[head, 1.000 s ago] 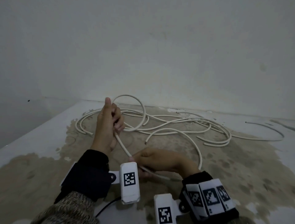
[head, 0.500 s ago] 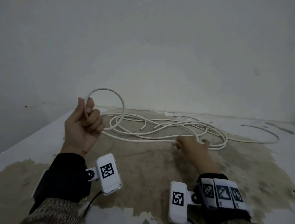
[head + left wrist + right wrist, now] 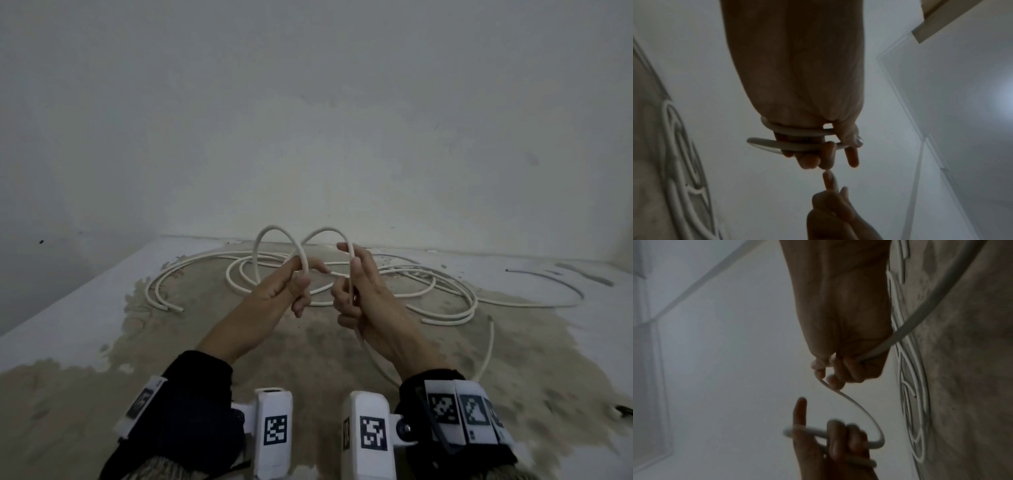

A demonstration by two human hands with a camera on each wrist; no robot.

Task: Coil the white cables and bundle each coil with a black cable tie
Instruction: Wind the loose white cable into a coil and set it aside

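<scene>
My left hand (image 3: 291,284) grips a round loop of smooth, stiff white cable (image 3: 270,236), fingers curled round it. My right hand (image 3: 356,291) pinches the next arch of the same cable, held up close beside the left. More white cables (image 3: 428,291) sprawl in loose curves on the floor (image 3: 205,335), blotchy brown and white, against a plain pale wall (image 3: 308,120).

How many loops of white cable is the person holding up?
2: one loop rises above the left hand, one loop arches to the right hand.
</scene>
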